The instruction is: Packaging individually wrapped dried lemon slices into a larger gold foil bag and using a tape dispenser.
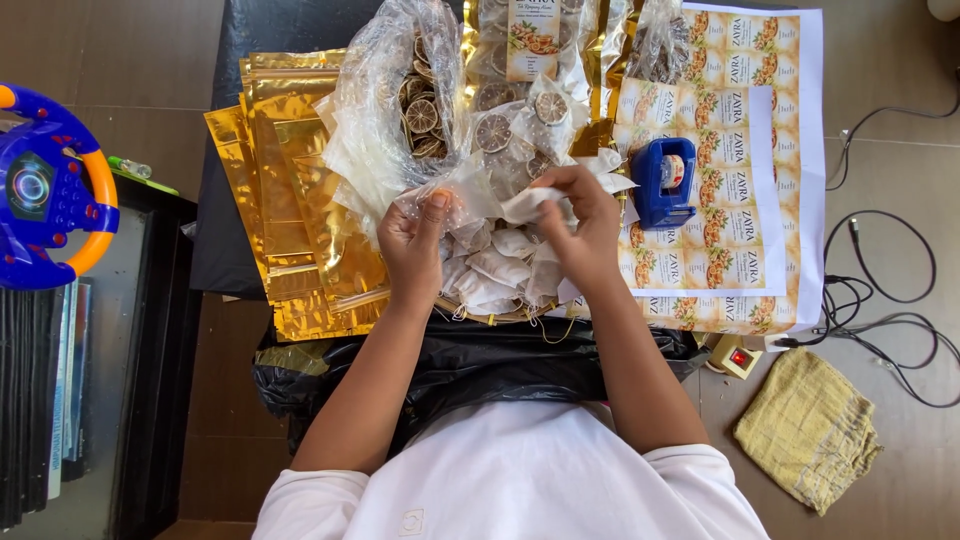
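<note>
My left hand (415,240) pinches a small clear plastic bag (455,195) by its edge. My right hand (580,225) grips a white tea-bag-like sachet (525,205) at the mouth of that bag. Below both hands lies a pile of white sachets (495,270) in a shallow basket. Just beyond the hands a large clear plastic bag (385,110) holds dried citrus slices (422,115).
A stack of gold foil pouches (290,200) lies to the left. A blue tape dispenser (663,182) sits on sheets of printed labels (740,170) at right. A black plastic bag (470,365) covers my lap. Cables, a yellow cloth (810,428) and a blue toy steering wheel (50,190) lie around.
</note>
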